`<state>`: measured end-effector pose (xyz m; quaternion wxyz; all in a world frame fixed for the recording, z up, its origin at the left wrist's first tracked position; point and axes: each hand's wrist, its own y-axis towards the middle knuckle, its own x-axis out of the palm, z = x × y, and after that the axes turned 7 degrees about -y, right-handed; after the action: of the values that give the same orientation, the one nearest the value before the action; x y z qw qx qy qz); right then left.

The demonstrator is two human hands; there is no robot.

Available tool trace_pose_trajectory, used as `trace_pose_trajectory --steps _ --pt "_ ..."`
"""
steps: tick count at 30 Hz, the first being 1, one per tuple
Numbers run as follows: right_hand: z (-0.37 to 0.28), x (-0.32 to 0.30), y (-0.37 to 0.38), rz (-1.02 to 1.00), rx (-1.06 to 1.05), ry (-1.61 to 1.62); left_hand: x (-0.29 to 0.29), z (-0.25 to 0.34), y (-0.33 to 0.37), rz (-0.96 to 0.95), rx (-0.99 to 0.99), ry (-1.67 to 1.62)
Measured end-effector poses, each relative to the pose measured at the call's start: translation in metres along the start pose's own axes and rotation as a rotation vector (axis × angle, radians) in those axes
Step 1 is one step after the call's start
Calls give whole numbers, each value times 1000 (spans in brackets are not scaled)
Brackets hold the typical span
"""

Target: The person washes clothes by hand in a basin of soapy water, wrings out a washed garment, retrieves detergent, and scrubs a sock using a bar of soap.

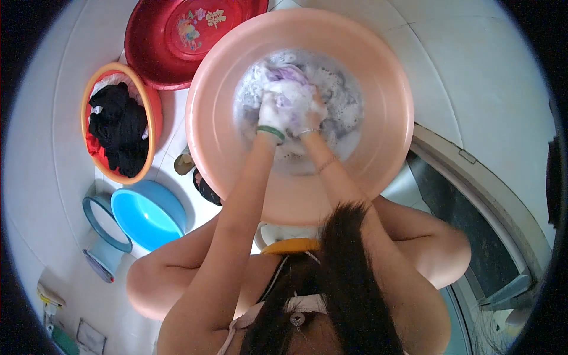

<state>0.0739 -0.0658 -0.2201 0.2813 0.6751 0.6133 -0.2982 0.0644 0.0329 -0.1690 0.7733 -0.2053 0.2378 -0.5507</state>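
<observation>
A large pink basin (387, 89) in front of me holds soapy water (346, 97) thick with white foam. Over its middle, a lavender cloth (288, 73) is bunched up and coated in suds; its full shape is hidden. My left hand (270, 113), with a green bangle at the wrist, grips the cloth from the left. Across from it, my right hand (315, 112), a thin bracelet at its wrist, holds the cloth's right side. The two hands are close together, and foam covers much of the fingers. Darker fabric seems to lie under the suds around them.
A red basin (160, 47) with a flower print stands at the far left. Below it is an orange-rimmed basket (155, 121) of black, red and white clothes (118, 130). Nearer are an empty blue basin (148, 210) and a teal-rimmed container (97, 204). A door frame (473, 195) lies right.
</observation>
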Motion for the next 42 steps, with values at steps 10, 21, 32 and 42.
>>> trace_pose_trajectory --steps 10,21,32,42 --pt "-100 -83 2 79 -364 -97 -25 22 -16 -538 147 -558" --pt "-52 -85 18 95 -10 -621 -19 64 -38 160 411 1036" --pt "-4 -7 32 -346 -276 -337 -24 -28 24 -474 -371 -175" --pt "-124 -71 -4 -45 36 282 -10 -39 88 62 438 43"
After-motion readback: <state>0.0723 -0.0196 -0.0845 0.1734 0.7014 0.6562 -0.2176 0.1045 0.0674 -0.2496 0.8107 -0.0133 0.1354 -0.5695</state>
